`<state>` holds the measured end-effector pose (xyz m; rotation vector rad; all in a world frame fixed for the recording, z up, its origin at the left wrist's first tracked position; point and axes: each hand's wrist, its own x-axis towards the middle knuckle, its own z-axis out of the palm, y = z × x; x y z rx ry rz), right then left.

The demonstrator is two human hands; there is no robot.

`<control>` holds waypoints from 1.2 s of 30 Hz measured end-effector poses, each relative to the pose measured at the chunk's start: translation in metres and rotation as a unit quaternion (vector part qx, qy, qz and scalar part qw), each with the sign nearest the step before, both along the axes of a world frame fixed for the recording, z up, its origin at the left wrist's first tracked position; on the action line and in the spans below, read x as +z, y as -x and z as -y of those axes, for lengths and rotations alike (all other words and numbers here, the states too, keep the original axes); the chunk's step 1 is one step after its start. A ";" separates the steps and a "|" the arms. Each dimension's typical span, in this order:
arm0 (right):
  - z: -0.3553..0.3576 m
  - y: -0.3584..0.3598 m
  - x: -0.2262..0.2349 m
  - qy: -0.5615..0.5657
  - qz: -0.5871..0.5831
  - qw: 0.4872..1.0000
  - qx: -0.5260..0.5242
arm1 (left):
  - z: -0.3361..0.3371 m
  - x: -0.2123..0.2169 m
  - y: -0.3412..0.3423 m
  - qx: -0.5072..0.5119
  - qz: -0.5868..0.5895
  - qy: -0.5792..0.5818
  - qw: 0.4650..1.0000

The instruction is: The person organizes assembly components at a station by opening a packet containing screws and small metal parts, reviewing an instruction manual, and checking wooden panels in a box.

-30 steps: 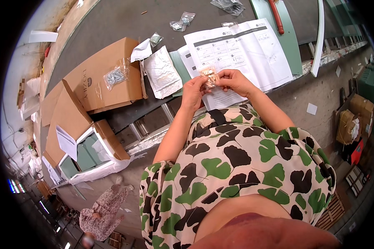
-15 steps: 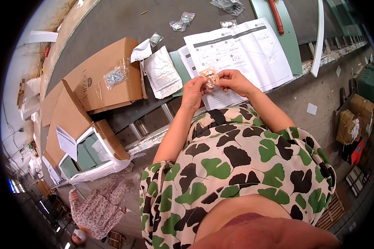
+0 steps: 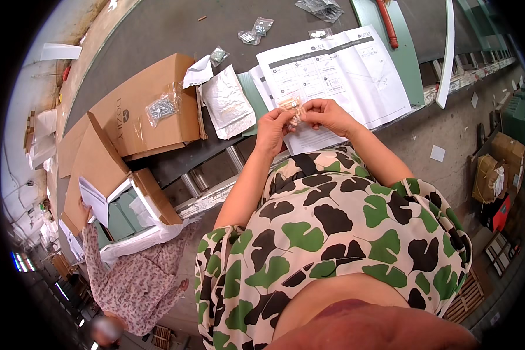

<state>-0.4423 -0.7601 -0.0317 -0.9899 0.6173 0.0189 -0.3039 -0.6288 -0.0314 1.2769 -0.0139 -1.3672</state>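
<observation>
A small clear plastic bag of tan parts (image 3: 291,107) is pinched between both my hands above the table's near edge. My left hand (image 3: 272,128) grips its lower left side, and my right hand (image 3: 325,113) holds its right edge. Under the hands lies an open white instruction sheet (image 3: 338,76) with diagrams. A folded silver pouch (image 3: 227,102) rests just left of my left hand.
A flattened brown cardboard box (image 3: 140,111) with a bag of screws (image 3: 162,108) on it lies at left. Small hardware bags (image 3: 254,30) sit farther back. Another person in a floral sleeve (image 3: 125,280) reaches to an open carton (image 3: 122,204) at lower left. A red tube (image 3: 386,23) lies far right.
My hands have barely moved, still working the small bag. The person in floral clothing at lower left has come further into view and reaches up toward the carton.
</observation>
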 end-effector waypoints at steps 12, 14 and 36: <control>0.000 -0.004 0.001 0.032 -0.033 0.999 -0.015 | 0.000 -0.001 0.001 -0.031 -0.002 -0.006 1.000; 0.000 -0.004 0.001 0.036 -0.038 0.999 -0.012 | 0.001 0.000 0.001 -0.034 -0.006 -0.003 0.999; 0.001 -0.003 -0.004 0.014 -0.026 0.999 -0.019 | -0.001 -0.001 0.002 -0.016 -0.013 0.008 1.000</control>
